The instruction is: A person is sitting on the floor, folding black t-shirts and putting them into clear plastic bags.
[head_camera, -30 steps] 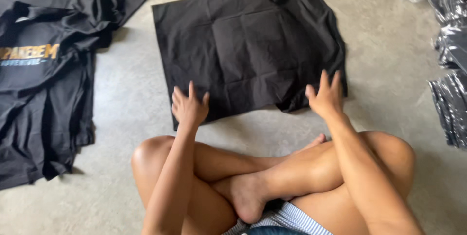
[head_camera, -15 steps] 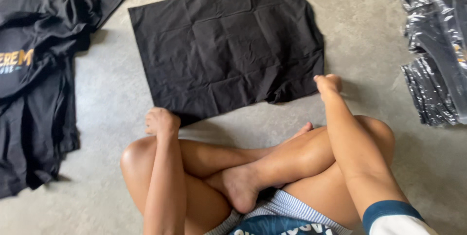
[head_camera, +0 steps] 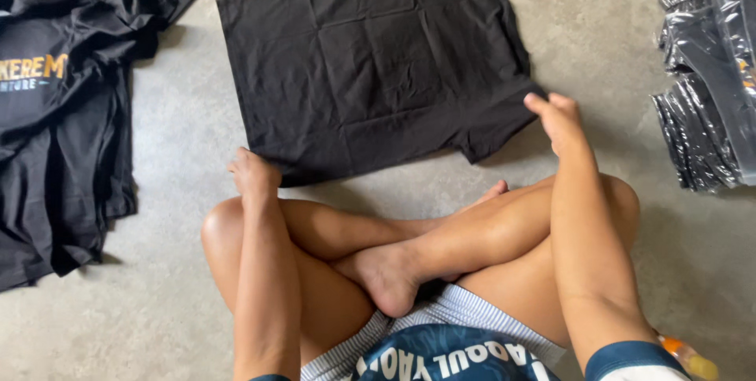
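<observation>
Black shirt [head_camera: 378, 66] edge between hands.

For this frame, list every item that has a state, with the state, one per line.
Black T-shirt: spread flat on the concrete floor, creased, sleeve out at right.
Pile of black T-shirts: loose and rumpled, unfolded.
Bagged garments: in clear plastic bags, stacked.
Left hand: closed, at the shirt's near edge.
Right hand: fingers curled, at the sleeve.

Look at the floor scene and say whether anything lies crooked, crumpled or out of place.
The flat black cotton T-shirt lies skewed, its lower right sleeve sticking out towards the right hand; the left hand is at its lower edge. The heap of black printed shirts at left lies rumpled and unfolded.
</observation>
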